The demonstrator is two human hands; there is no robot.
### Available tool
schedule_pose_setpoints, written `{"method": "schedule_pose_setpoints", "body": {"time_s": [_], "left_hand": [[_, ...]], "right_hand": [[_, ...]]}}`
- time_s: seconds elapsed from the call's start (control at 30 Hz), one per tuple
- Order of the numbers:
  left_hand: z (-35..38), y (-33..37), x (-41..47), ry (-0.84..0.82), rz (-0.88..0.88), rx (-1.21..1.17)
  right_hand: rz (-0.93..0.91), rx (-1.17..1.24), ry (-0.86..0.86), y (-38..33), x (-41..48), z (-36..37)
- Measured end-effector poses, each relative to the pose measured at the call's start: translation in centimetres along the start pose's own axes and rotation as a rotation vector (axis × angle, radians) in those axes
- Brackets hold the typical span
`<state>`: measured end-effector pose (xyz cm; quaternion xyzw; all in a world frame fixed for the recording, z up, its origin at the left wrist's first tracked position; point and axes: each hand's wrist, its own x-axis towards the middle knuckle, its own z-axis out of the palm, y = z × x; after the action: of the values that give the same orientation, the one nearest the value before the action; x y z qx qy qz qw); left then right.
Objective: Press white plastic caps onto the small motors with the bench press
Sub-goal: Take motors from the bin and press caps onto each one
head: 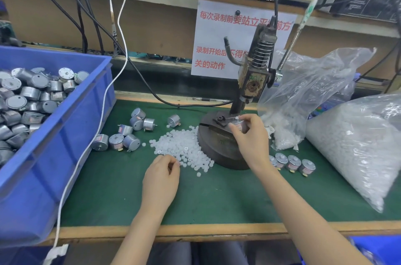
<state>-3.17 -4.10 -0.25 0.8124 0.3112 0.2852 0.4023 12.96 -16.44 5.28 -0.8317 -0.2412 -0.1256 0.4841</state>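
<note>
- Step in hand: loading. Right hand (249, 134) grips a small silver cylindrical motor (239, 126) at the fixture on the dark round bench press base (217, 147).
- Left hand (161, 175) curls over the loose white plastic caps (184, 147); a held cap cannot be confirmed.
- Next, judged: seat the motor squarely, then press.

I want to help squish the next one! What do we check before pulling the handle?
1. Motor seated in fixture: not ok; the right hand holds it beside the fixture.
2. Cap on its shaft: cannot tell, too small to see.
3. Hand clear of press base: not ok; the right hand is over it.
4. Caps ready: ok, a pile lies by the left hand.
5. Handle free: ok, nothing touches it.
</note>
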Motion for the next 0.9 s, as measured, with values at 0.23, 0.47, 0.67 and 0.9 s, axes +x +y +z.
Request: {"method": "schedule_pose_setpoints", "body": {"time_s": [0.23,0.47,0.67,0.9], "left_hand": [[-0.1,0.1,-0.1,-0.01,0.02,0.014],[-0.1,0.1,-0.1,-0.012,0.007,0.03],[-0.1,0.1,-0.1,-0.009,0.011,0.031],[-0.1,0.1,-0.1,-0.01,0.009,0.035]], "right_hand": [[-0.08,-0.182,0.032,1.6,1.2,0.5],[0.051,-0.294,0.025,1.2,2.8,0.7],[-0.018,-0.1,0.005,-0.1,2.6,0.2],[0.187,0.298,0.206,-2.3,5.8,-3.0]]}}
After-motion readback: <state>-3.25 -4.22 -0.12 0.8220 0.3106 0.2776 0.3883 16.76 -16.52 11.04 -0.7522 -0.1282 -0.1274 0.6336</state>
